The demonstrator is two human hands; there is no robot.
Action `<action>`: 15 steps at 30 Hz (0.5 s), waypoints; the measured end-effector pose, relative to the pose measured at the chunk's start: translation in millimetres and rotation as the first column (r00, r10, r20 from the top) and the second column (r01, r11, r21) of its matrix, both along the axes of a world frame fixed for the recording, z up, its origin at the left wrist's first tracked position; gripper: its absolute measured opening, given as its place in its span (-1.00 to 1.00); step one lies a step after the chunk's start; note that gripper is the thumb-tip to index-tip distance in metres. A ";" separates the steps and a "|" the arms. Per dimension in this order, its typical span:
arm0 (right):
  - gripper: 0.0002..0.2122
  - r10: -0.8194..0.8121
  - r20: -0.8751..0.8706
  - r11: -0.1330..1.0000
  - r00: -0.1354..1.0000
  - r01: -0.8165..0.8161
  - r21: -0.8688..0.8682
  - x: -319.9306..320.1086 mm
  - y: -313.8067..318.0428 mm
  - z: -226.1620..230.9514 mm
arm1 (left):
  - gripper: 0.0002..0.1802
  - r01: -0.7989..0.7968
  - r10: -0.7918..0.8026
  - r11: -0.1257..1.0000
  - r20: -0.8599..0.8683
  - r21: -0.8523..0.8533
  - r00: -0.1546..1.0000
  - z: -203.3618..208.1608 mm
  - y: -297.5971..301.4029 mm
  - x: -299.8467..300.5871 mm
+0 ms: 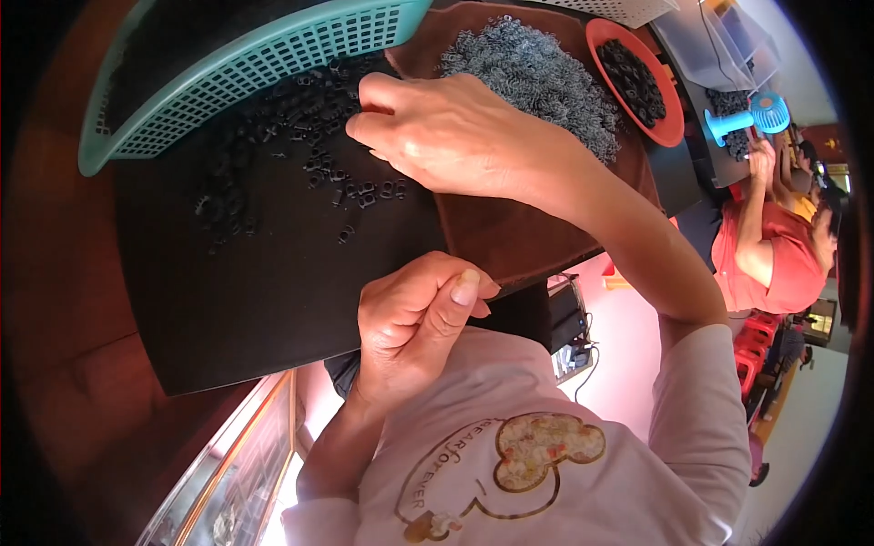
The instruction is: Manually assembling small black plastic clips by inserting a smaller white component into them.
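My right hand [446, 132] reaches across over the dark table, palm down, its fingers curled together above the edge of a scatter of small black plastic pieces [319, 159]. Whatever those fingertips pinch, if anything, is hidden. Close to the table's front edge, my left hand [414, 314] is closed, thumb laid over the bent fingers; its contents cannot be seen. Beyond my right wrist, a heap of small grey metal pieces, like little clips or springs [533, 82], lies on a brown cloth [496, 232].
A teal plastic basket [264, 55] stands behind the black pieces. At the right is an orange-red oval tray [675, 127] of black parts. Farther right are clear plastic bins [710, 45], a blue handheld fan [751, 116] and a person in a red shirt [769, 255].
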State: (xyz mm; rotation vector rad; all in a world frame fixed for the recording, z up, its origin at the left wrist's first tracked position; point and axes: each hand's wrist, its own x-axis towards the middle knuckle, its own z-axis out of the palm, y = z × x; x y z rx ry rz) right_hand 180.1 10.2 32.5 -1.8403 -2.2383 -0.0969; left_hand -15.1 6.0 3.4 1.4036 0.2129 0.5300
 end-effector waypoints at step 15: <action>-0.88 -0.040 -0.078 0.999 0.996 0.042 0.018 4.9 -5.8 -6.1 | -0.70 -0.056 0.057 0.987 0.005 -0.150 0.998 -1.0 -4.4 3.2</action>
